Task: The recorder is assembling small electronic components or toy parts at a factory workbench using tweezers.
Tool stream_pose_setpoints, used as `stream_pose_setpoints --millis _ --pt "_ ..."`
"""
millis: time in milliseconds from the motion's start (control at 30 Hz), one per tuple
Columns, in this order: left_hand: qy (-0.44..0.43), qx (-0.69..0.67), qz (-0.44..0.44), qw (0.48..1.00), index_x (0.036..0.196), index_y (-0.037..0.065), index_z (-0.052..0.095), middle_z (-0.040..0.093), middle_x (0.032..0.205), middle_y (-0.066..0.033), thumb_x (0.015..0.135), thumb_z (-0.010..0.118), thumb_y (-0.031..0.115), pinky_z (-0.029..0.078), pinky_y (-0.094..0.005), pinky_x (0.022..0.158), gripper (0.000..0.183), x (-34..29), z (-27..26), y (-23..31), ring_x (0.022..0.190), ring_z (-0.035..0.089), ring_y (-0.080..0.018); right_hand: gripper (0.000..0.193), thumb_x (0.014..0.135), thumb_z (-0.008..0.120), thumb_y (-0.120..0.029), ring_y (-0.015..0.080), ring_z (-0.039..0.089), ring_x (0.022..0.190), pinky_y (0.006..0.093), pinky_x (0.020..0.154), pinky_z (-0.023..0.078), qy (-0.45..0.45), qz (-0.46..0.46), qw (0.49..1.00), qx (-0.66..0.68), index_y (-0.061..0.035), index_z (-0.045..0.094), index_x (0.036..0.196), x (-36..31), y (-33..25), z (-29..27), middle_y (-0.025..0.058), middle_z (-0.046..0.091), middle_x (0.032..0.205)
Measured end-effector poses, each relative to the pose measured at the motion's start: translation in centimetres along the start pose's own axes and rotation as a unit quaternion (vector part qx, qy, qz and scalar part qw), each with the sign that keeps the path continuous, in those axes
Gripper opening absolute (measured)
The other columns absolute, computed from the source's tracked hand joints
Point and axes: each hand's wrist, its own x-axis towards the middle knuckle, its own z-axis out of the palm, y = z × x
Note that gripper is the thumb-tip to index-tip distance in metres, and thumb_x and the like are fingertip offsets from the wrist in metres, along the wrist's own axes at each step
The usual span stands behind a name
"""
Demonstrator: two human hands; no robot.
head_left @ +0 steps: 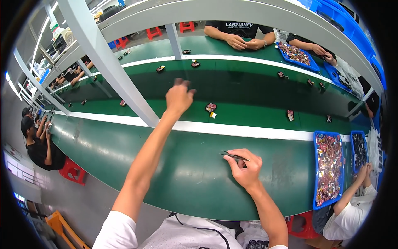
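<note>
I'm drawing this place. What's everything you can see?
Tweezers: one, dark, right of centre
Table: one, green, nearest
Strip: one, green, beyond table
Small pieces: at least nine, multicoloured, on strip
Trays: at least four, blue, right
Stools: at least five, red, both sides
Frame: one, grey-white, over strip
People: several, black or white tops, around
Trolley-like thing: one, orange, lower-left floor
Left hand: one, bare, over strip
Right hand: one, bare, above table, round tweezers

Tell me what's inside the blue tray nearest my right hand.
The blue tray holds many small pieces, reddish, white and yellow; they hide its floor and anything beneath.
</note>
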Motion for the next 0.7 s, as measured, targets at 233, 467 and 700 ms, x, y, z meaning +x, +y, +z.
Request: stream_pose_setpoints --millis 233,467,700 --pt "-0.320 -0.083 0.169 0.929 0.098 0.008 0.076 0.071 0.105 -0.0097 0.078 0.079 0.020 0.054 -0.0405 0.083 0.024 2.1 3.9 1.8 0.090 0.068 -0.0291 0.019 0.072 0.085 -0.001 0.0083 0.043 0.041 0.0243 0.041 0.034 -0.009 -0.012 1.000 -0.007 -0.0053 0.072 0.087 -0.1 0.2 -0.1 0.0060 0.073 0.079" --pt "-0.281 -0.089 0.112 0.949 0.090 0.005 0.073 0.069 0.090 -0.0106 0.073 0.083 0.014 0.054 -0.0366 0.076 0.022 1.8 4.4 0.1 0.083 0.067 -0.0258 0.018 0.072 0.085 -0.001 0.0087 0.044 0.041 0.0246 0.041 0.034 -0.001 0.006 1.000 -0.008 -0.0048 0.072 0.085 0.0 -0.1 -0.2 0.0056 0.072 0.077" --pt "-0.353 -0.183 -0.083 0.914 0.086 0.001 0.065 0.069 0.070 -0.0072 0.082 0.079 0.011 0.045 -0.0310 0.050 0.018 1.1 1.0 -0.6 0.055 0.061 -0.0139 0.018 0.073 0.085 -0.002 0.0078 0.044 0.041 0.0242 0.041 0.035 -0.019 0.001 1.000 -0.014 -0.0044 0.073 0.086 0.1 -0.4 0.1 0.0051 0.072 0.075"
